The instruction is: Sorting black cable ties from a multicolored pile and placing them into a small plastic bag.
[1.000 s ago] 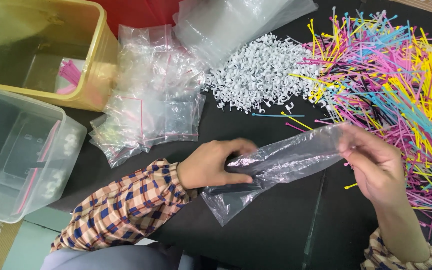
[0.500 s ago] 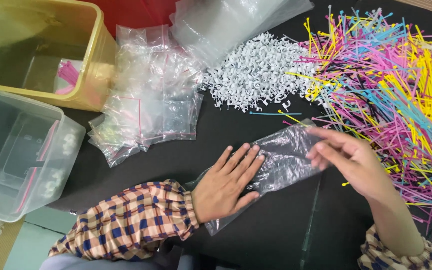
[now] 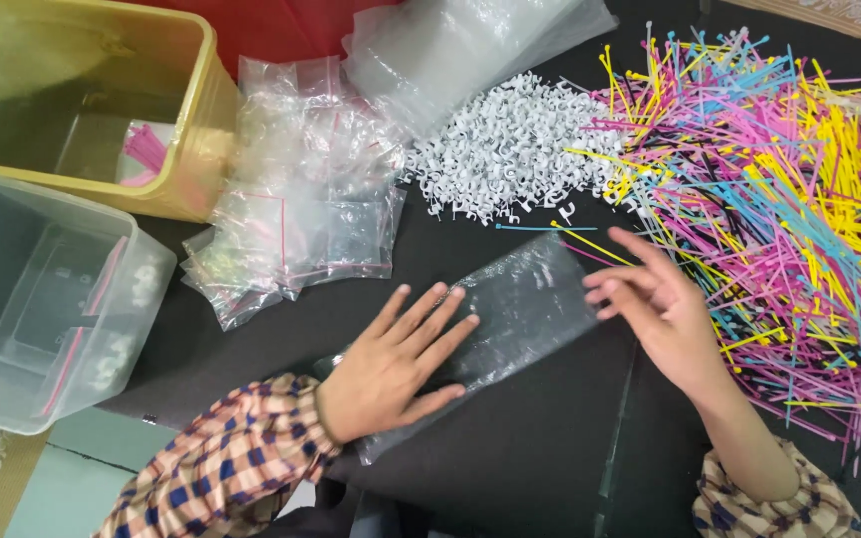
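Mid-frame, the flat, open left hand (image 3: 391, 364) pins the clear bag (image 3: 520, 314) while the empty right hand (image 3: 655, 309), fingers spread, hovers beside the ties (image 3: 779, 209).

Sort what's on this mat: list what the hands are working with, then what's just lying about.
In hand: left hand flat on the clear plastic bag; right hand open at its far end.

Lying about: coloured cable ties, white clips, small zip bags, yellow tub, clear tub.

The clear bag (image 3: 520, 314), held up in both hands a second ago, now lies flat on the worktop; the left hand (image 3: 396, 364) presses it, and the right hand (image 3: 655, 309) has opened at 3 o'clock.
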